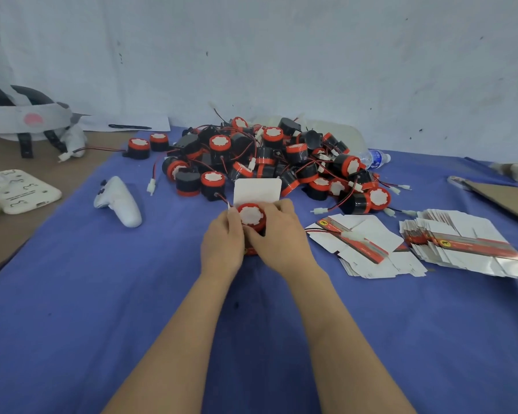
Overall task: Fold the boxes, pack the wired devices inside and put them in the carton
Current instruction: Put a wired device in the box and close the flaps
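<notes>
A big heap of round black-and-red wired devices (269, 156) is piled toward the far edge of the blue cloth-covered surface (102, 294), right behind the work. Stacks of flat white unfolded boxes (368, 249) are spread near the right edge, and a white handheld controller (118, 201) is left toward the left edge. Both forearms are stretched forward to the middle. A small white folded box (257, 189) is gripped by the left hand (222, 243), flap stood up behind. One red-topped round wired device (251, 215) is held in its mouth by the right hand (277, 237), grip curled round it.
</notes>
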A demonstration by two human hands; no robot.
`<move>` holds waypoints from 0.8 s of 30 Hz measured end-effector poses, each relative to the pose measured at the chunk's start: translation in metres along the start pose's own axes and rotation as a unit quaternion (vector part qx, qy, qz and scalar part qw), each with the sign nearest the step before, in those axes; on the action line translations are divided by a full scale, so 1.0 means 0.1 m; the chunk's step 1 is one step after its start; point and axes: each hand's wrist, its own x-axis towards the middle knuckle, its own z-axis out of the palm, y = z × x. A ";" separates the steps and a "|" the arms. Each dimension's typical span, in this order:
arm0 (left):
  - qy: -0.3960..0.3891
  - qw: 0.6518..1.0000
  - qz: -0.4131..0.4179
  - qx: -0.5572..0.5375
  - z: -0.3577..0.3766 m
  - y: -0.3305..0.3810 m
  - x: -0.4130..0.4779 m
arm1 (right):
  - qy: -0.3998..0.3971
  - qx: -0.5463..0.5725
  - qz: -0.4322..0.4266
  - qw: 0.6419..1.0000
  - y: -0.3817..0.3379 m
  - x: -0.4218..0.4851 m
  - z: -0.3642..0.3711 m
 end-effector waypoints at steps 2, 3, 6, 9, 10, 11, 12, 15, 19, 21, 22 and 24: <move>0.001 0.999 0.032 -0.004 0.00 -0.01 -0.03 | 0.006 -0.039 -0.002 0.999 -0.02 0.00 0.01; 0.001 0.999 0.043 -0.005 0.00 -0.01 -0.04 | 0.001 -0.064 0.001 0.998 -0.03 0.00 0.02; -0.008 0.999 0.048 0.006 -0.01 -0.04 0.00 | -0.008 -0.116 0.028 0.993 -0.05 0.01 0.01; -0.022 0.999 0.021 0.010 0.00 -0.03 0.02 | -0.036 -0.159 0.028 0.986 -0.08 0.00 -0.04; -0.029 1.000 0.010 0.003 0.00 -0.03 0.03 | -0.059 -0.173 0.026 0.983 -0.10 0.01 -0.06; -0.036 0.999 0.002 -0.002 0.00 -0.02 0.03 | -0.079 -0.185 0.027 0.979 -0.12 0.01 -0.09; -0.042 0.999 -0.004 -0.002 -0.01 -0.02 0.04 | -0.096 -0.194 0.031 0.976 -0.13 0.02 -0.12; -0.046 0.999 -0.006 0.011 0.01 -0.03 0.04 | -0.101 -0.174 0.049 0.978 -0.12 0.00 -0.18; -0.032 0.999 -0.009 0.012 0.05 -0.02 0.02 | 0.150 0.012 0.082 0.985 -0.04 -0.03 -0.33; -0.032 0.999 -0.013 0.009 0.05 -0.02 0.02 | 0.253 0.017 0.104 0.962 0.07 0.00 -0.48; -0.031 0.999 -0.009 0.010 0.05 -0.02 0.02 | 0.252 0.011 0.133 0.959 0.15 0.02 -0.55; -0.027 0.999 0.001 0.017 0.05 -0.02 0.01 | 0.169 -0.011 0.213 0.962 0.33 0.01 -0.61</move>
